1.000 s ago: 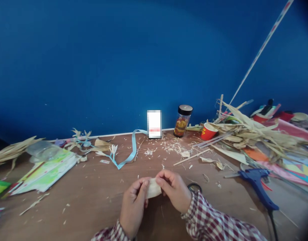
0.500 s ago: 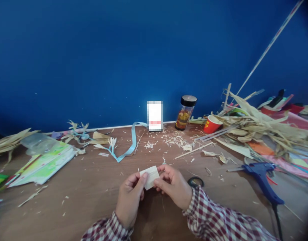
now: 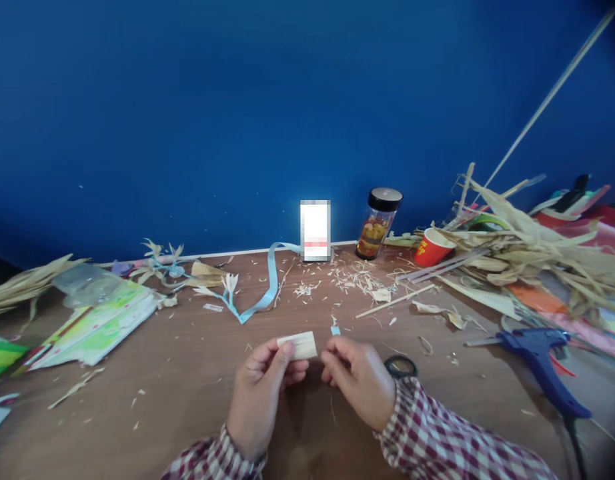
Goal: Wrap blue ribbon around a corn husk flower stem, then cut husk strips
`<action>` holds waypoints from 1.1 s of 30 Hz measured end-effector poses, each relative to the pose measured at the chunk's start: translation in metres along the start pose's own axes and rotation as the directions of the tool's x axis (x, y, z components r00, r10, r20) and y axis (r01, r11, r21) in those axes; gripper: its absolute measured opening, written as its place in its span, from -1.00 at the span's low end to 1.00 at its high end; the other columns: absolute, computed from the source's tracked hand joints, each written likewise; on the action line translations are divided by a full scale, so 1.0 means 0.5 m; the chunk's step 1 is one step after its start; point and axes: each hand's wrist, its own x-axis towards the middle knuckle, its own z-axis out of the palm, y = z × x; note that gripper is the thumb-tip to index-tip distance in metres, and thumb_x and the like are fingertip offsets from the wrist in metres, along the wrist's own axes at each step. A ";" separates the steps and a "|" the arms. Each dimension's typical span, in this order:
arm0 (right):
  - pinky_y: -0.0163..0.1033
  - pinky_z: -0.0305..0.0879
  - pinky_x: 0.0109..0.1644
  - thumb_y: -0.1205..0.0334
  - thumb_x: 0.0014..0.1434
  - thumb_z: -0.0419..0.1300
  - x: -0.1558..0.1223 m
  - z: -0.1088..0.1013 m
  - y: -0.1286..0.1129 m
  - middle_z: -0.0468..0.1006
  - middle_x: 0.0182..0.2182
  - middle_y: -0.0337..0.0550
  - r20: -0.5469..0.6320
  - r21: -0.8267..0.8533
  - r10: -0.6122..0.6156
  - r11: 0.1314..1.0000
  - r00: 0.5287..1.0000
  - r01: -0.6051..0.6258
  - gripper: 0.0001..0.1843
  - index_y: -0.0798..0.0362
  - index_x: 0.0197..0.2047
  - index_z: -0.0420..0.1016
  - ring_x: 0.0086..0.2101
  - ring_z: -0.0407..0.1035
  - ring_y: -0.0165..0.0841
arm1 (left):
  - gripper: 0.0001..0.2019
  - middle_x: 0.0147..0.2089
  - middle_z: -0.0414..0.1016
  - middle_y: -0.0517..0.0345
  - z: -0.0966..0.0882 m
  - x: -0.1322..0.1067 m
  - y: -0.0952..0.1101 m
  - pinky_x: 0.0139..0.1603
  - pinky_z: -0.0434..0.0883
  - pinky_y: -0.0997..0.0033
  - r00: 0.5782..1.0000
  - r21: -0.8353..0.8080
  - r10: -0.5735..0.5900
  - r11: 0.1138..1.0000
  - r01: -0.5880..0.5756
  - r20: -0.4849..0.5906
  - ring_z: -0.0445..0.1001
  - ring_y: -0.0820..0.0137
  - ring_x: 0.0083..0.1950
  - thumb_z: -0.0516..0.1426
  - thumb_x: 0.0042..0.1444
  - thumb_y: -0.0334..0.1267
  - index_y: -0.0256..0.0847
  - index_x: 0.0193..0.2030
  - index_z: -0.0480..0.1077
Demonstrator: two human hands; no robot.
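A small pale, ribbed piece of corn husk [image 3: 300, 345] is pinched between the thumb and fingers of my left hand [image 3: 261, 387]. Just to its right, my right hand [image 3: 360, 380] has its thumb and fingers pressed together, a little apart from the husk's edge. Whatever those fingertips may hold is hidden. Beyond the right knuckles lies a small light-blue scrap [image 3: 335, 330]. A black ring-shaped thing [image 3: 401, 366] sits beside my right wrist, partly covered by the sleeve.
A blue glue gun [image 3: 542, 360] lies at right, near heaped dry husks [image 3: 532, 253]. Farther back are a red paper cup [image 3: 433, 248], a lidded glass bottle [image 3: 377, 230] and a bright blurred-out device [image 3: 315, 227]. A white-budded stem [image 3: 231, 293], blue ribbon [image 3: 272, 280] and husk shreds lie mid-table.
My right hand has let go of the husk and moved slightly right, its fingers closing together. The husk, now in my left hand only, is tilted flatter. The view has shifted slightly left.
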 end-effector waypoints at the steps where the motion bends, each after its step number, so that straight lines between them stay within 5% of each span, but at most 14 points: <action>1: -0.37 0.23 -0.44 0.11 0.18 0.02 0.001 -0.002 -0.003 0.49 -0.56 -0.26 -0.014 0.062 0.016 0.998 1.000 -0.015 -0.81 0.03 -0.28 0.35 -0.54 0.34 -0.46 | -0.75 -0.43 0.55 0.13 -0.004 -0.001 0.000 -0.38 0.48 0.47 0.998 0.060 0.058 0.997 -0.058 0.001 0.51 0.41 -0.44 0.20 -0.07 -0.16 -0.26 -0.26 0.44; 6: -0.51 0.04 -0.69 0.06 0.08 0.13 0.008 0.000 -0.007 0.50 -0.53 -0.26 0.179 0.506 0.152 0.833 0.972 -0.223 -0.66 0.07 -0.13 0.26 -0.65 0.30 -0.54 | -0.81 -0.34 0.58 0.12 -0.013 -0.007 0.003 -0.34 0.46 0.46 0.960 0.375 0.268 0.884 -0.279 0.083 0.53 0.37 -0.40 0.15 -0.01 -0.21 -0.18 -0.24 0.49; 13: -0.56 0.08 -0.72 0.09 -0.05 0.26 0.012 0.013 0.010 0.51 -0.54 -0.20 0.243 0.668 0.271 0.650 0.931 -0.363 -0.67 0.18 -0.31 0.38 -0.67 0.29 -0.58 | -0.84 -0.37 0.54 0.21 -0.003 -0.013 0.010 -0.28 0.37 0.56 0.875 0.563 0.332 0.671 -0.482 0.353 0.48 0.44 -0.32 0.04 0.11 -0.27 -0.13 -0.30 0.46; 20: -0.49 0.26 -0.58 0.10 -0.12 0.32 0.013 0.022 0.016 0.54 -0.47 -0.14 0.230 0.692 0.288 0.624 0.930 -0.364 -0.65 0.18 -0.33 0.45 -0.56 0.38 -0.53 | -0.82 -0.35 0.54 0.15 -0.009 -0.008 0.002 -0.28 0.38 0.49 0.874 0.587 0.321 0.650 -0.483 0.364 0.48 0.41 -0.32 0.03 0.12 -0.23 -0.16 -0.30 0.45; 25: -0.46 0.26 -0.53 0.07 -0.07 0.27 0.010 0.022 0.012 0.52 -0.55 -0.19 0.135 0.604 0.251 0.746 0.958 -0.281 -0.69 0.16 -0.38 0.47 -0.56 0.36 -0.52 | -0.83 -0.25 0.51 0.06 -0.010 -0.005 0.002 -0.17 0.39 0.36 0.860 0.616 0.430 0.608 -0.501 0.275 0.46 0.30 -0.19 0.10 0.04 -0.20 -0.12 -0.33 0.52; 29: -0.38 0.31 -0.41 0.09 0.01 0.22 0.006 0.016 0.001 0.52 -0.54 -0.19 0.022 0.490 0.134 0.862 0.991 -0.128 -0.74 0.14 -0.37 0.50 -0.51 0.36 -0.48 | -0.84 -0.42 0.51 0.12 -0.005 -0.011 0.004 -0.34 0.42 0.42 0.920 0.572 0.354 0.725 -0.384 0.169 0.46 0.35 -0.39 0.16 -0.02 -0.18 -0.14 -0.33 0.53; 33: -0.35 0.33 -0.36 0.11 0.01 0.23 0.007 0.018 0.003 0.53 -0.53 -0.20 -0.024 0.527 0.125 0.845 0.992 -0.094 -0.77 0.12 -0.36 0.49 -0.47 0.38 -0.45 | -0.81 -0.48 0.53 0.13 0.000 -0.009 -0.006 -0.40 0.43 0.48 0.983 0.377 0.162 0.908 -0.182 0.086 0.46 0.40 -0.46 0.20 -0.07 -0.18 -0.21 -0.32 0.52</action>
